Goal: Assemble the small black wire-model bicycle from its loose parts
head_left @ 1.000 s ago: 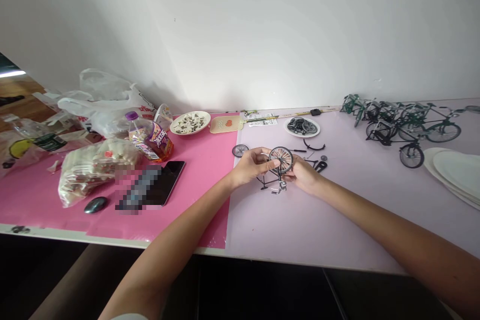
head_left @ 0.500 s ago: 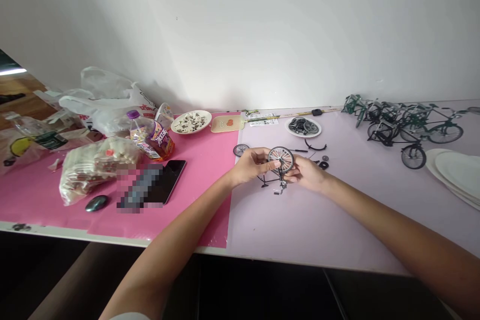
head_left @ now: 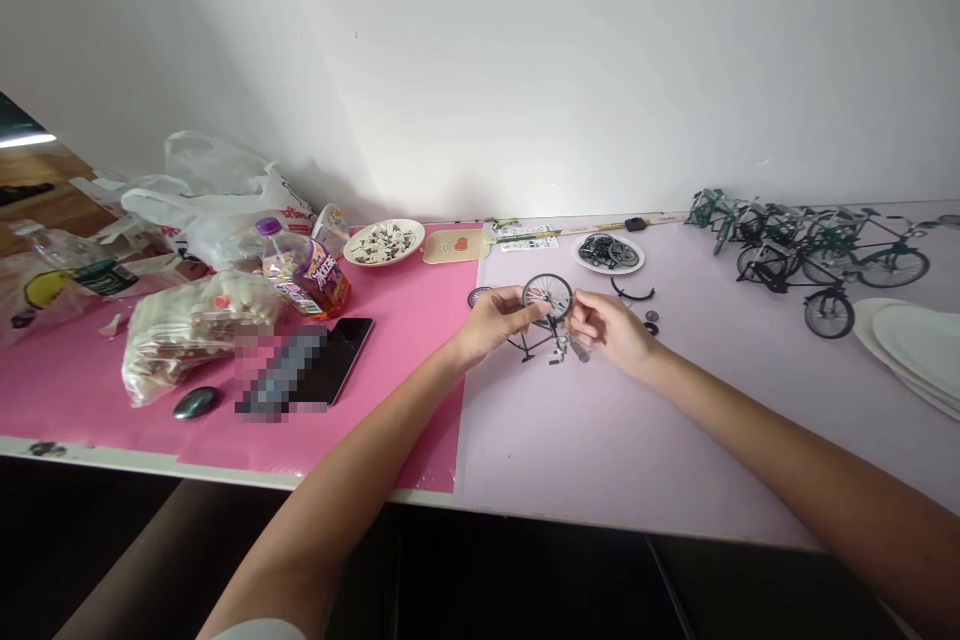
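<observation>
My left hand [head_left: 491, 328] is closed on a model bicycle [head_left: 527, 340], thumb and fingers pinching it near the hub of its raised spoked wheel [head_left: 548, 302]. Its other wheel [head_left: 478, 296] shows behind that hand, partly covered. Below the raised wheel hang small silver and grey parts, too small to name. My right hand [head_left: 611, 330] is just right of the wheel with fingers curled and pressed together. Whatever those fingers hold, if anything, is hidden. Beyond it a curved black part [head_left: 632, 294] and small round black pieces [head_left: 652, 324] lie on the table.
A plate of black bicycle parts [head_left: 609, 254] stands behind my hands. Several model bicycles [head_left: 795, 255] crowd the right back, near stacked white plates [head_left: 915, 335]. To the left are a drink bottle [head_left: 304, 275], a tablet [head_left: 345, 360], a mouse [head_left: 196, 403] and a stuffed plastic bag [head_left: 195, 330].
The raised wheel has shifted slightly left with my left hand. My right hand has drawn back from behind the wheel to its right side, its fingers now curled.
</observation>
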The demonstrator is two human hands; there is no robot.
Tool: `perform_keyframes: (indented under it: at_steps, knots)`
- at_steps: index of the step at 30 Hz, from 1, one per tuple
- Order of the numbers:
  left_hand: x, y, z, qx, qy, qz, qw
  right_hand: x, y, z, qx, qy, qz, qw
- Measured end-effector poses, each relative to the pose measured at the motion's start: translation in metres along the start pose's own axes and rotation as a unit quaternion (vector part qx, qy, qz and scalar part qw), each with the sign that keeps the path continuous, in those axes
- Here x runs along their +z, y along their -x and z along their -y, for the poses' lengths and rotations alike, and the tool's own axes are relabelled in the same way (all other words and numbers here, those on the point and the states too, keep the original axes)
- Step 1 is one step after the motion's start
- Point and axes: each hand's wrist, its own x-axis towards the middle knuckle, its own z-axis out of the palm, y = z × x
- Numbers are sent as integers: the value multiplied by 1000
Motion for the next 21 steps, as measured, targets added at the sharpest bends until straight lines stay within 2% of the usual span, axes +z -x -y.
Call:
perform_keyframes:
  at_steps: [2,8,11,12,14,16,17,19,21]
  knots:
    - [-3,-2,0,-3,13,-36,999,-4,-2,1,-28,14,-31,999]
    - [-14,-6,-2,-7,18,-91,996,-18,-6,10,-102,29,-133,985]
    - [-20,-8,1,-27,-23,-123,992,-30,-7,14,-159,119,-166,966]
    - [-22,-9,2,-33,-35,-133,990,-35,-8,14,-184,181,-169,951]
    - [-24,-10,5,-38,-48,-145,987,-44,-10,13,-228,332,-165,900]
    - [-26,-11,7,-37,-49,-148,987,-53,-12,10,-258,461,-133,839]
    - [-26,-12,8,-36,-45,-147,987,-57,-13,8,-265,499,-112,817]
    - [-26,-12,9,-35,-33,-140,989,-63,-17,2,-266,536,-73,798]
    - [-25,-12,9,-36,-22,-130,991,-67,-20,-4,-265,546,-45,793]
